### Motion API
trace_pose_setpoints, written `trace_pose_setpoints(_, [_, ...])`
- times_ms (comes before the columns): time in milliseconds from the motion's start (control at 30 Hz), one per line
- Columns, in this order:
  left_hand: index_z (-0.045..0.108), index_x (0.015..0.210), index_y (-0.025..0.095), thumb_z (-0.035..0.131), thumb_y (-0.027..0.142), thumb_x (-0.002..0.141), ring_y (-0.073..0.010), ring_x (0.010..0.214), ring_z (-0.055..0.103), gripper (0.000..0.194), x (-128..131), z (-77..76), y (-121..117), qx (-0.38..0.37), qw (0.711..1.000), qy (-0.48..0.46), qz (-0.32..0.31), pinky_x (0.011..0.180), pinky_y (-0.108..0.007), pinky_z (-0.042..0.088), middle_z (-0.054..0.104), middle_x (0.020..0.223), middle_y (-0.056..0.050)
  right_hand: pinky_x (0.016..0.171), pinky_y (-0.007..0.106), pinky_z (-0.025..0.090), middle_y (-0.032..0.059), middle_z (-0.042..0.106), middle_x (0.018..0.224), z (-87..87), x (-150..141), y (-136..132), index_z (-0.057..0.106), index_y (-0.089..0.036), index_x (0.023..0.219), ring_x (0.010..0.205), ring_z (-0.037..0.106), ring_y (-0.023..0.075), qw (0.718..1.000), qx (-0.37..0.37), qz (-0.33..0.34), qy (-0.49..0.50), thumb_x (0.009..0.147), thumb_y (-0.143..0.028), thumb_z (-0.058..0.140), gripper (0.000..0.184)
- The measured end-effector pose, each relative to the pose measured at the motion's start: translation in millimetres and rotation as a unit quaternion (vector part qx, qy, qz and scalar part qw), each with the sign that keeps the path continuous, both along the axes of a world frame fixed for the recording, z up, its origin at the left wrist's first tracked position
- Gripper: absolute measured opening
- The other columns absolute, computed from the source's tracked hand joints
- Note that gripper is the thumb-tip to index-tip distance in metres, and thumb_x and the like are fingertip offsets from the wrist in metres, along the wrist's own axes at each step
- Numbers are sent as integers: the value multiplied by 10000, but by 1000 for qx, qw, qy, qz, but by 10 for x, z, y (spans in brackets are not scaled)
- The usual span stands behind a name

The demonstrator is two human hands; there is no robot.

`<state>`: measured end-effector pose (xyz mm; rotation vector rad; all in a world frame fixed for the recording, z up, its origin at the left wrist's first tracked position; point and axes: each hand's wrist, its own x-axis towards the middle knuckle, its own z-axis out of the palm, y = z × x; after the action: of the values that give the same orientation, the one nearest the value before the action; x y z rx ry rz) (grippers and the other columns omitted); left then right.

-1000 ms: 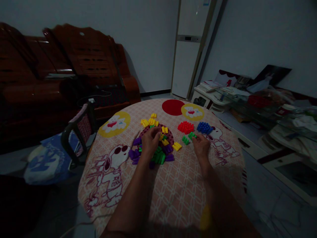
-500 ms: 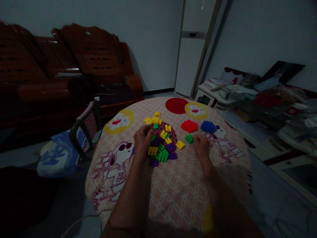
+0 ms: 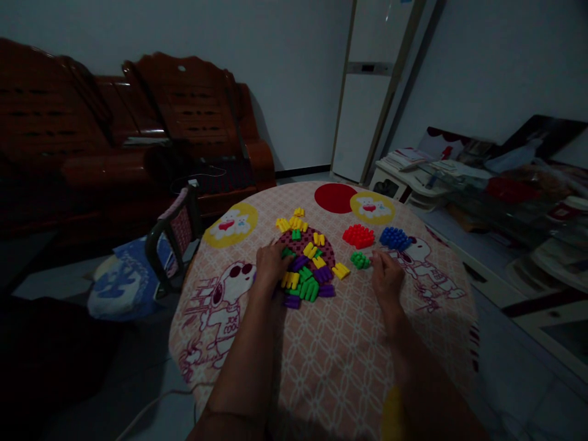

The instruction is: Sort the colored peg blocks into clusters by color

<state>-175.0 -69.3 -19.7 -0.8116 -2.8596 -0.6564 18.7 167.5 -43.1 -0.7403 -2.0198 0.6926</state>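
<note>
A round table with a pink cartoon-dog tablecloth (image 3: 321,355) carries a mixed pile of yellow, green and purple toy blocks (image 3: 307,269). My left hand (image 3: 271,264) rests on the pile's left edge, fingers curled among the blocks; whether it grips one I cannot tell. Just right of a small green block cluster (image 3: 359,260), my right hand (image 3: 386,277) lies on the cloth with fingers slightly bent. Behind it sit a red block group (image 3: 358,235) and a blue block group (image 3: 395,239). Loose yellow blocks (image 3: 291,222) lie at the pile's far side.
A chair (image 3: 172,239) stands against the table's left edge, with a blue bag (image 3: 119,288) on the floor beside it. A dark wooden sofa (image 3: 114,141) fills the back left. A tall white appliance (image 3: 367,92) and a cluttered low table (image 3: 463,184) are at the right.
My left hand slid from the top of the pile to its left edge. My right hand drew back slightly from the green cluster. The view shifted, so the table sits further right.
</note>
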Motion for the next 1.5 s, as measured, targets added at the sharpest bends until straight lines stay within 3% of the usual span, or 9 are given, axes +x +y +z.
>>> trace_pose_setpoints(200, [742,1016,224,671,234,759,-273,923,709,267,64,101,105,237,971,-26,11,952,-447,521,774,974,-82,798,352,540,129,777,924,93,-5,-104,747,-166,966,836,713,244,999,6,7,38,931,-454,460,409])
trace_pose_setpoints(367, [648,986,176,699,325,694,-180,739,693,332,385,212,472,503,820,-265,-69,713,-307,574,719,821,-24,834,363,574,110,780,977,172,-52,-398,764,-199,1005,873,730,233,991,-4,107,81,918,-431,552,326])
trace_pose_setpoints(467, [582,937,185,769,338,639,-153,676,678,384,595,199,659,550,733,-386,-104,684,-298,580,687,772,9,787,347,593,88,782,964,156,-98,-537,759,-209,1039,845,742,228,974,-94,189,84,875,-424,640,296])
trace_pose_setpoints(567, [556,888,191,816,349,607,-135,629,657,414,722,175,735,547,705,-435,-121,661,-285,574,650,709,41,707,328,597,57,773,895,106,-140,-584,745,-202,1025,775,735,216,948,-197,230,99,841,-439,684,307])
trace_pose_setpoints(700, [589,802,179,810,384,639,-130,608,639,343,781,135,746,510,744,-412,-132,641,-265,549,655,679,23,606,275,557,9,712,736,79,-166,-593,718,-183,874,663,678,175,933,-249,234,110,822,-439,702,261])
trace_pose_setpoints(867, [719,813,173,697,403,764,-194,733,688,236,712,96,707,410,841,-298,-188,701,-307,555,741,793,-52,625,289,569,31,736,801,151,-142,-515,713,-178,957,701,695,187,933,-261,201,143,808,-419,697,283])
trace_pose_setpoints(1033, [760,986,194,620,352,821,-237,915,723,268,431,119,491,370,914,-133,-96,857,-363,564,780,1008,-73,704,331,561,62,740,849,216,-1,-131,709,-172,938,741,687,202,977,-147,57,142,811,-392,654,259])
trace_pose_setpoints(1200, [763,1037,170,594,380,827,-232,897,719,342,155,95,217,378,921,-95,-8,840,-342,569,780,1015,-74,742,326,509,70,735,826,160,87,149,703,-194,823,744,652,203,1000,-5,-20,-8,807,-338,607,174])
trace_pose_setpoints(1500, [761,997,197,607,398,815,-203,888,713,313,-14,61,9,374,925,-61,44,854,-303,556,776,948,-45,698,307,476,71,749,831,-15,-8,193,717,-228,848,728,651,209,995,-20,0,-102,834,-316,600,147])
